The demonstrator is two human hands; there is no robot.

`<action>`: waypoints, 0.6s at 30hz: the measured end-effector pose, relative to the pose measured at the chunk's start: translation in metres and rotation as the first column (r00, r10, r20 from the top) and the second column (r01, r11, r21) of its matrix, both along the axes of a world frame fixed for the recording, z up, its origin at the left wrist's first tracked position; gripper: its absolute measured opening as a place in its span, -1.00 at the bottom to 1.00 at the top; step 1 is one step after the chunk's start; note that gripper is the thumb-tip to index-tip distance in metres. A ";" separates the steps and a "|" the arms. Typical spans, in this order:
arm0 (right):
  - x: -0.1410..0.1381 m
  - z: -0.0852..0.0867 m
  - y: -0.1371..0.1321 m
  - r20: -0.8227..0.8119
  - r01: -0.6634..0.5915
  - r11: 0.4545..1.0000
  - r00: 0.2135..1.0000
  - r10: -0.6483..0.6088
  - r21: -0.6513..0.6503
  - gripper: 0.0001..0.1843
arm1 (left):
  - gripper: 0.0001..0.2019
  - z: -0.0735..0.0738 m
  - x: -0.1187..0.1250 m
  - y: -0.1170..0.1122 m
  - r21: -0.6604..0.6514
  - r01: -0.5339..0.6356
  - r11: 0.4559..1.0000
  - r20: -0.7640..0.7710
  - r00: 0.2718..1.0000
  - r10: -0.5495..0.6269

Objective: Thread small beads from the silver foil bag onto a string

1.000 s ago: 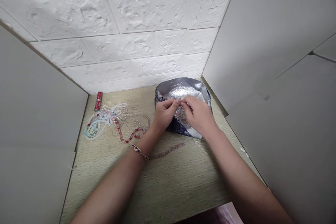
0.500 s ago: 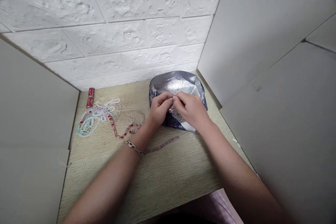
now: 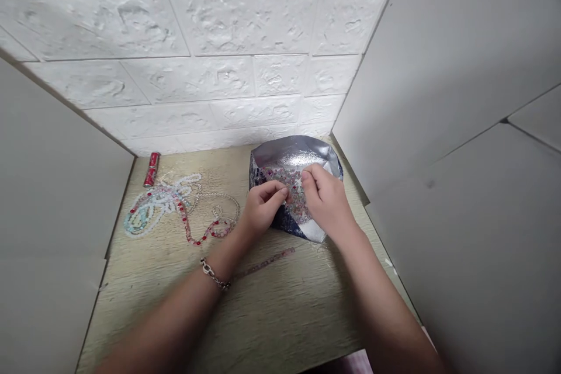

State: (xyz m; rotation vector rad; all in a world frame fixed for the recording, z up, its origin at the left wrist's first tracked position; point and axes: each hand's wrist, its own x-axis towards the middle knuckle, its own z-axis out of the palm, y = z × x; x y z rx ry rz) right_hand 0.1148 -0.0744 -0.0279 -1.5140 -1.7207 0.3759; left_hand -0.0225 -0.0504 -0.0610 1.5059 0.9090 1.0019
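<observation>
My left hand (image 3: 264,205) is closed in a pinch over the near left part of a silver-lined bag (image 3: 298,146). A tiny reddish bit shows by its fingertips, too small to name. My right hand (image 3: 325,198) is also closed, thumb against fingers, over the bag's right side. Whatever it pinches is hidden or too fine to see. A small gap separates the two hands. Loose small beads (image 3: 280,176), mostly pink and clear, lie inside the open bag. In front of the bag, a pinkish bead strand (image 3: 267,263) stretches across the table, partly behind my left wrist.
Tangled bead strands (image 3: 182,210) in white, pale blue and red lie left on the wooden table (image 3: 280,315). Behind them are red cylinders (image 3: 151,169), end to end. A white brick-pattern wall (image 3: 210,82) stands behind, with grey panels (image 3: 438,158) on both sides.
My hands were together at the fingertips and are now apart, the left one lower. More beads in the bag show between them. The whole view has shifted slightly.
</observation>
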 end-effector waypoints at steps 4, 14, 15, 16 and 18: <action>0.001 0.002 0.001 -0.180 0.067 0.998 0.981 -0.068 -0.009 -0.78 | -0.75 0.002 -0.005 -0.003 -0.018 0.021 1.000 -0.054 0.998 -0.022; 0.008 -0.001 0.011 -0.727 0.164 0.985 0.668 -0.157 -0.063 -0.80 | -0.72 -0.001 -0.012 -0.005 -0.035 0.071 0.997 -0.172 0.982 -0.076; 0.009 -0.001 0.011 -0.737 0.168 0.984 0.656 -0.162 -0.067 -0.81 | -0.72 0.000 -0.012 -0.005 -0.033 0.075 0.997 -0.180 0.981 -0.080; 0.009 -0.002 0.011 -0.742 0.168 0.983 0.650 -0.166 -0.073 -0.82 | -0.72 0.001 -0.012 -0.005 -0.032 0.080 0.996 -0.185 0.979 -0.084; 0.010 -0.004 0.012 -0.740 0.163 0.983 0.650 -0.172 -0.086 -0.83 | -0.73 0.003 -0.011 -0.007 -0.031 0.094 0.995 -0.185 0.978 -0.098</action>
